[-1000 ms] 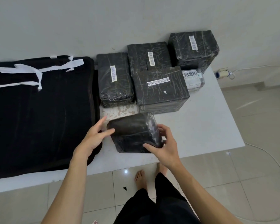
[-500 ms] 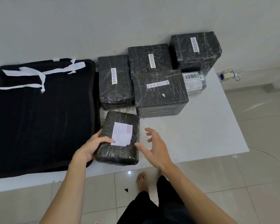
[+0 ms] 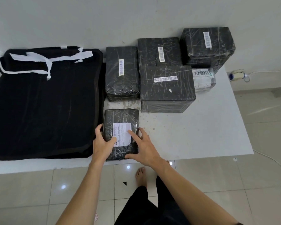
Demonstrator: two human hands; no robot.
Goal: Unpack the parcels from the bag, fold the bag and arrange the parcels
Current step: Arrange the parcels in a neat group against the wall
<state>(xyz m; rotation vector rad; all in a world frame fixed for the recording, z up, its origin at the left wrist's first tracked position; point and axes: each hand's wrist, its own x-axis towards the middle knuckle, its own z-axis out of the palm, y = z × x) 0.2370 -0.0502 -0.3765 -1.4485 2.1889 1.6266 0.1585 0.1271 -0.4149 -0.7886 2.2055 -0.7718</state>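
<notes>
A black bag (image 3: 44, 104) with white handles lies flat on the left of the white table (image 3: 193, 132). A small black-wrapped parcel (image 3: 122, 119) with a white label on top lies near the front edge, right beside the bag. My left hand (image 3: 102, 143) grips its left side. My right hand (image 3: 144, 146) rests on its right side, fingers spread over the label. Behind stand a narrow black parcel (image 3: 122, 73), a large black box (image 3: 166, 88), another black box (image 3: 159, 51), a tall black box (image 3: 208, 46) and a small clear-wrapped parcel (image 3: 203, 79).
A wall runs close behind the table. A power strip (image 3: 238, 75) with a white cable lies on the floor at the right. My bare foot (image 3: 140, 176) stands on the tiled floor just before the table's front edge.
The small parcel was turned label-up and set down beside the bag. My right hand, lifted off half a second ago, has come back onto its right side.
</notes>
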